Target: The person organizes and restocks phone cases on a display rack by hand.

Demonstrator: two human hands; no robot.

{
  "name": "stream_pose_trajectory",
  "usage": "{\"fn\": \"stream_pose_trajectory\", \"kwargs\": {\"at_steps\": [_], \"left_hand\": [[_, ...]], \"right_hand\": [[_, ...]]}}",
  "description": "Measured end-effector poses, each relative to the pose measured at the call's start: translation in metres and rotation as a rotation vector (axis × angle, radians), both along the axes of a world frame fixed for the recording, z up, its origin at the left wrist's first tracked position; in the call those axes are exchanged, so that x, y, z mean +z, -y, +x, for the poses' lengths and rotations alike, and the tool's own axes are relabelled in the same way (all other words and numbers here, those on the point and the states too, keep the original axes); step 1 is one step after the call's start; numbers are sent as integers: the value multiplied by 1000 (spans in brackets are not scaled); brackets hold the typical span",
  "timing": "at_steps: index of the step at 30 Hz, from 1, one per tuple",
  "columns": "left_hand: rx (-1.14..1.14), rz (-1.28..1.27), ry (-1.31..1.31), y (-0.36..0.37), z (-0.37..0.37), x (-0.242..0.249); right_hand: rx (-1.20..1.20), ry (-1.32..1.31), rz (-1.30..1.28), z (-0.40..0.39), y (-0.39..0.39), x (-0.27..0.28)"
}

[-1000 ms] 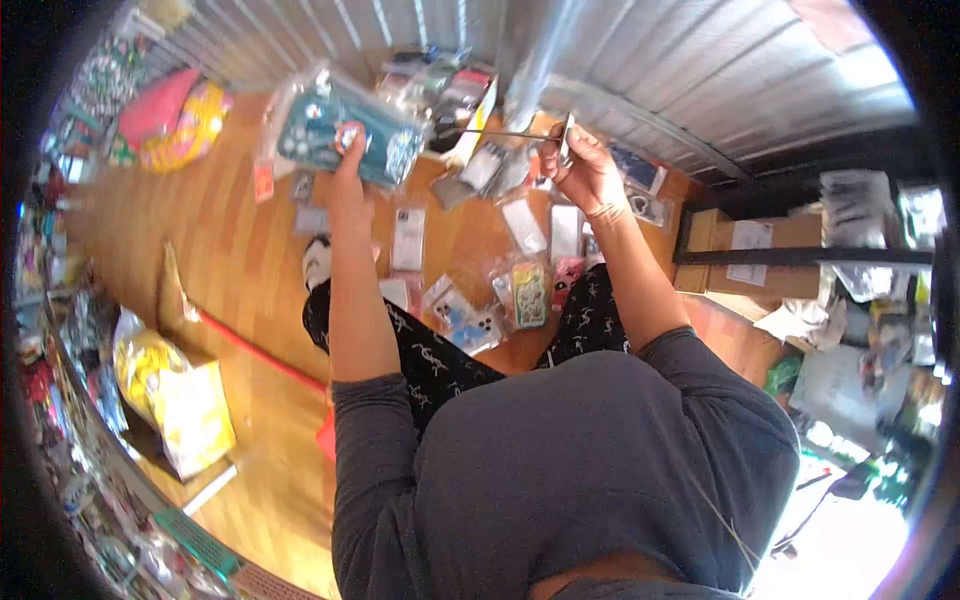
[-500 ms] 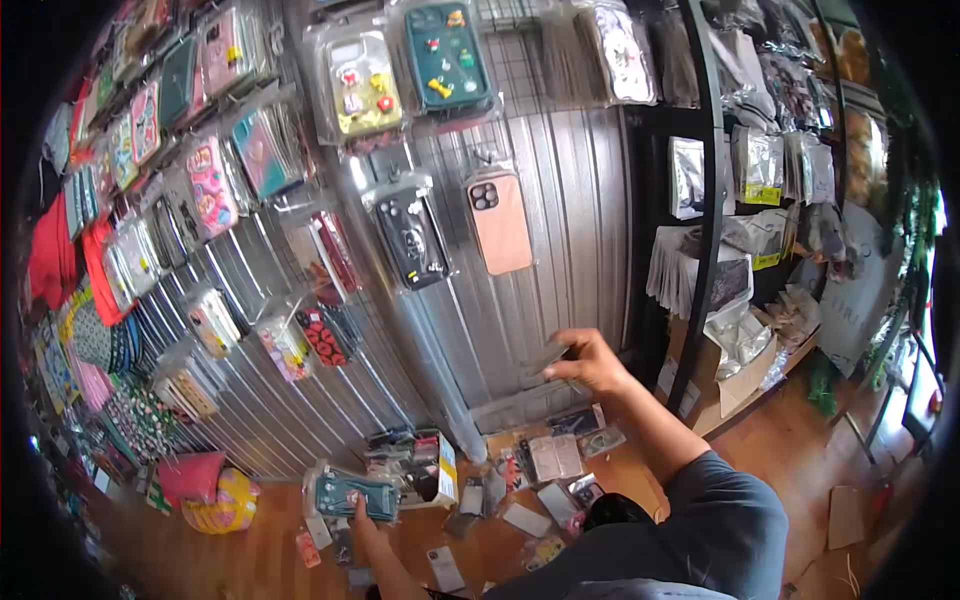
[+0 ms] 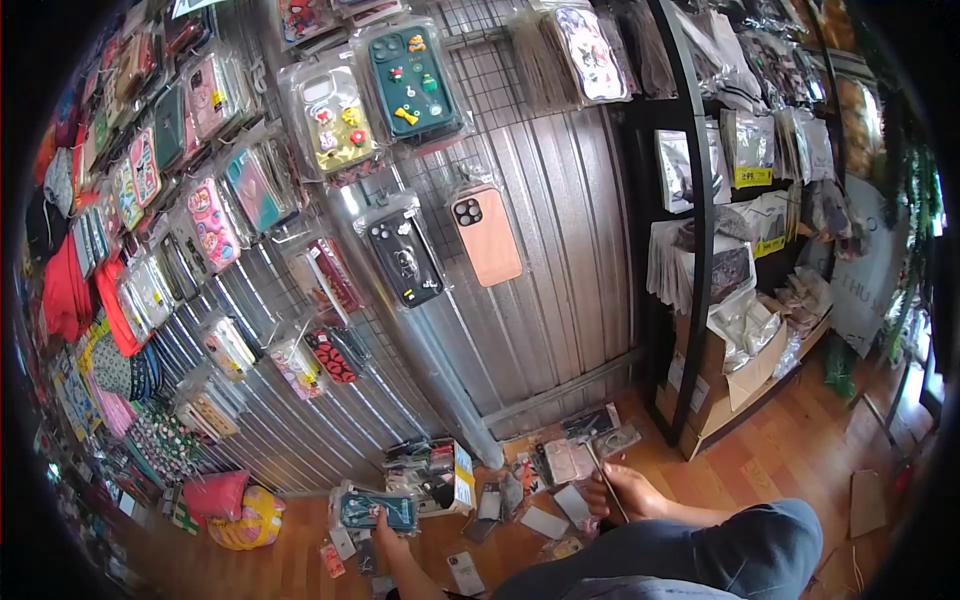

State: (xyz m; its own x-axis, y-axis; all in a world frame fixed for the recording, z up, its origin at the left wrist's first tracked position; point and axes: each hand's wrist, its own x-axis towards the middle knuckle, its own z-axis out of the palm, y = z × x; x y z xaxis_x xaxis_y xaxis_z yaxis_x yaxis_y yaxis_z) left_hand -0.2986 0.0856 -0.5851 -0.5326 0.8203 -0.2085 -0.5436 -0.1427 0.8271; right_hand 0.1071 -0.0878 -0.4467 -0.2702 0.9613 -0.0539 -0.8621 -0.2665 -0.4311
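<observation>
My left hand (image 3: 388, 540) is closed on a packaged teal phone case (image 3: 365, 511) low in the view, beside a box of packaged cases (image 3: 428, 474). Farther right, my right hand (image 3: 628, 492) is closed around a thin dark flat item (image 3: 606, 484), seen nearly edge-on; what it is cannot be made out. Just beyond that hand, a packaged pink case (image 3: 568, 461) lies among several others on the floor. On the wall hang a peach case (image 3: 487, 236) and a black case (image 3: 406, 250).
Many packaged cases (image 3: 212, 222) hang on the left. A metal pipe (image 3: 447, 385) runs down the corrugated wall. Black shelving (image 3: 704, 230) with packets and a cardboard box (image 3: 735, 385) stands right. Pink and yellow bundles (image 3: 247, 518) lie lower left.
My right hand has come down from in front of the wall to near the floor items, still holding the thin item. My left hand still holds the teal case. The view has shifted slightly.
</observation>
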Motion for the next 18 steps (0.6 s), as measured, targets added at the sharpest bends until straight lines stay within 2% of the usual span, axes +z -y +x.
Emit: {"fn": "stream_pose_trajectory", "kwargs": {"at_steps": [3, 5, 7, 8, 9, 10, 12, 13, 15, 17, 18], "left_hand": [[-33, 67, 0, -9, -12, -20], [-29, 48, -6, -3, -8, -12], [-41, 26, -20, -4, -10, -14], [-69, 23, 10, -9, -14, -23], [-96, 19, 42, -12, -16, -31], [-103, 18, 40, -10, -10, -27], [-13, -46, 29, -1, 4, -14], [-15, -44, 29, -2, 2, -16], [-3, -16, 1, -5, -7, -27], [-19, 19, -10, 1, -10, -25], [-36, 46, -22, 4, -12, -24]], "right_hand": [[105, 96, 94, 5, 23, -4], [126, 56, 161, 12, 27, -5], [13, 461, 332, 23, 25, 2], [-112, 585, 268, 28, 20, 13], [-378, 914, 520, 40, 0, 21], [-477, 1062, 479, 50, -8, 61], [-726, 1049, 598, 82, -46, 113], [-935, 1234, 717, 96, -60, 154], [-1065, 1100, 695, 114, -106, 218], [-938, 851, 748, 129, -153, 281], [-1006, 812, 798, 129, -177, 309]]}}
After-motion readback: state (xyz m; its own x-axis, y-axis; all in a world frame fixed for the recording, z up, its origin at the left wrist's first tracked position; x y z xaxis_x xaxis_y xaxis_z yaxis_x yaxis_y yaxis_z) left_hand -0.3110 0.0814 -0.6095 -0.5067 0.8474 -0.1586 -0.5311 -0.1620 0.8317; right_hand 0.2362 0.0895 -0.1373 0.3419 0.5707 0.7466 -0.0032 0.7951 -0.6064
